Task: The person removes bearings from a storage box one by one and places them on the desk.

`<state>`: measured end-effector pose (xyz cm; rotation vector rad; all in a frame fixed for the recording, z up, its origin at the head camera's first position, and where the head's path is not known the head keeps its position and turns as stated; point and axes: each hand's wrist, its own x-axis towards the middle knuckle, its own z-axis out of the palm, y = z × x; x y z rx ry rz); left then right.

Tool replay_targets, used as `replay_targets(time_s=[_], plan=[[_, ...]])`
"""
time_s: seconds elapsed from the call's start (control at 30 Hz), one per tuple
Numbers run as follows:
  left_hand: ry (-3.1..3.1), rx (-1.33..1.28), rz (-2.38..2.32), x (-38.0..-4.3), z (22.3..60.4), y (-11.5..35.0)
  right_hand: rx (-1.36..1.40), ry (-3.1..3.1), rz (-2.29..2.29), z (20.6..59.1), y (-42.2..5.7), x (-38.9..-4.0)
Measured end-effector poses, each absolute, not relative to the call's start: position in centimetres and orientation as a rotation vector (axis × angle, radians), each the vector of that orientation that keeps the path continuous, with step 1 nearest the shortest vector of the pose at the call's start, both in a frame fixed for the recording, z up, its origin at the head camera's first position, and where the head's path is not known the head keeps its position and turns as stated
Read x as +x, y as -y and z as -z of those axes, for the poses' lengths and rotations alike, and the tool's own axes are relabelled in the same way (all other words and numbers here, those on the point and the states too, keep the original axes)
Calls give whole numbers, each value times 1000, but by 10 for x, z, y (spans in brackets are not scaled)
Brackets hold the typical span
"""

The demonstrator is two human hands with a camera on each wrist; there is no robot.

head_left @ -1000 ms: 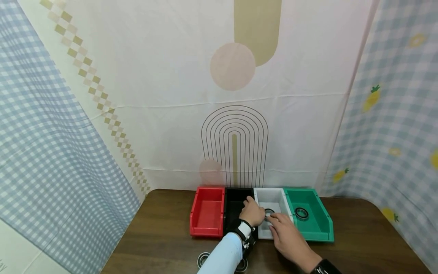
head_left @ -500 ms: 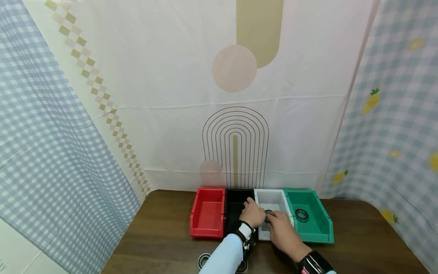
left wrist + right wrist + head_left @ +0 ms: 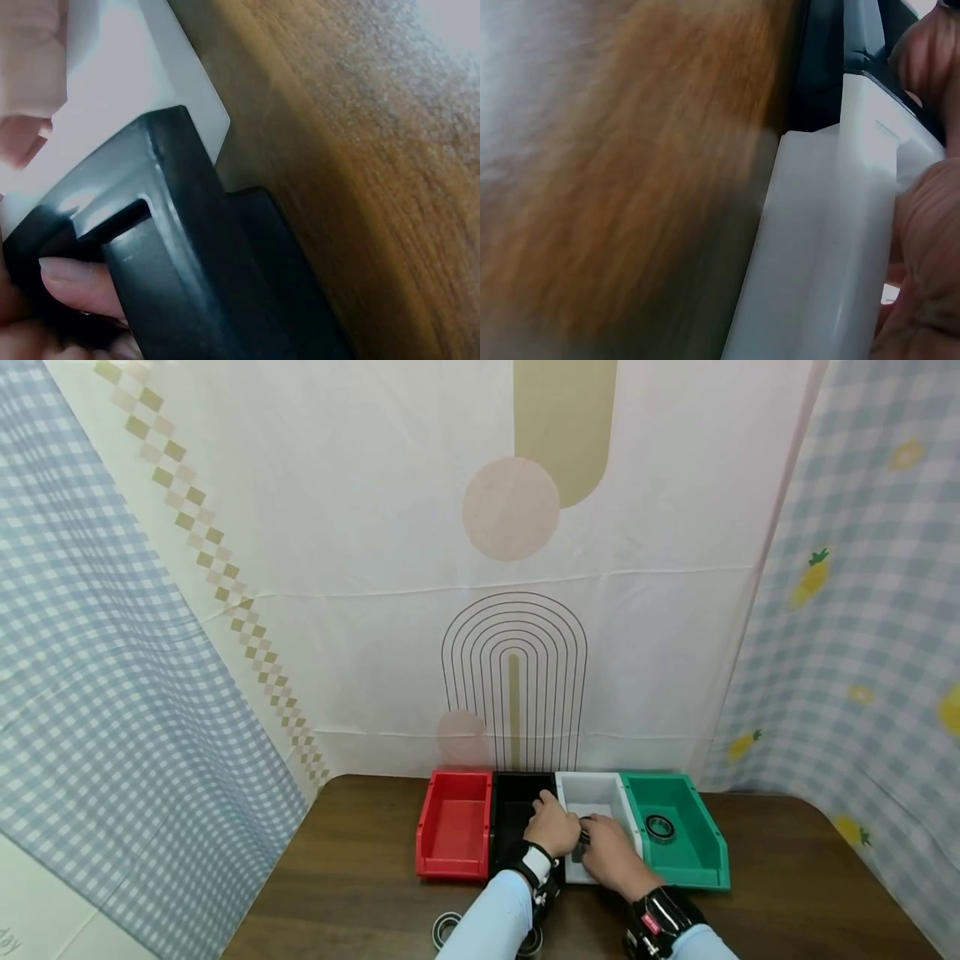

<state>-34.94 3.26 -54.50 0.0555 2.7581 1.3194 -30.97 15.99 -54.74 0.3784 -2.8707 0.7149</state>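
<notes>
Inside the white bin (image 3: pixel 592 787), my right hand (image 3: pixel 611 853) pinches a ball bearing (image 3: pixel 584 835), which stands tilted up between the fingertips. My left hand (image 3: pixel 553 827) reaches into the black bin (image 3: pixel 517 787), along the wall shared with the white one. Its thumb (image 3: pixel 79 285) shows behind the black bin's front lip in the left wrist view; whether its fingers hold anything I cannot tell. In the right wrist view the right hand's fingers sit behind the white bin's wall (image 3: pixel 862 225). A second bearing (image 3: pixel 660 828) lies flat in the green bin (image 3: pixel 693 860).
A red bin (image 3: pixel 453 827) closes the row on the left, side by side with the others. On the wooden table (image 3: pixel 337 860) in front lie a bearing (image 3: pixel 446 930) and another bearing (image 3: pixel 531 942), partly covered by the left sleeve (image 3: pixel 491 918). A patterned cloth (image 3: pixel 375 652) hangs behind.
My right hand has closed on the bearing in the white bin and tipped it up from lying flat. The right wrist has swung inward; the left hand stays in place.
</notes>
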Motion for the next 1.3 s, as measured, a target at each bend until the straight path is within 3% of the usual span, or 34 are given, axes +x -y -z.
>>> replay_targets(time_s=[1.3], plan=[[-2814, 14, -1300, -352, 549, -36, 227, 2884, -622, 554, -152, -326]])
